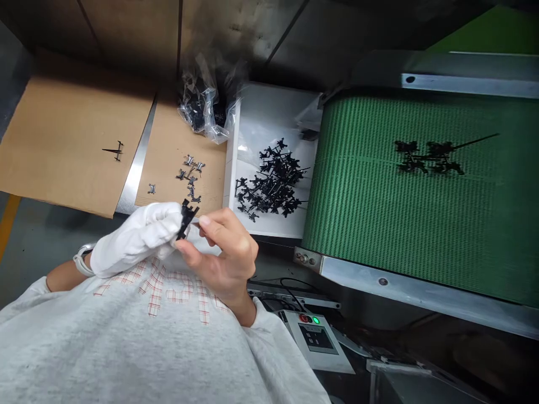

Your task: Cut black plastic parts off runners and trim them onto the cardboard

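Observation:
In front of my chest, my left hand (138, 235), in a white glove, is closed on a small black plastic part (186, 219) with notched ends. My bare right hand (223, 249) is closed at the part's right side. Its thumb tip is at the lower end and its index finger is bent beside it; whatever lies between these fingertips is partly hidden. Just beyond my hands, several loose black plastic parts (191, 178) lie on a cardboard sheet (164, 140). One single part (152, 189) sits apart at their left.
A thin black sprue (118, 151) lies on the left cardboard (71, 123). A clear bag (206, 106) stands behind. A white tray (273, 224) holds a pile of black molded parts (273, 182). To the right, a green conveyor belt (357, 213) carries a part cluster (433, 157) above a control box (318, 339).

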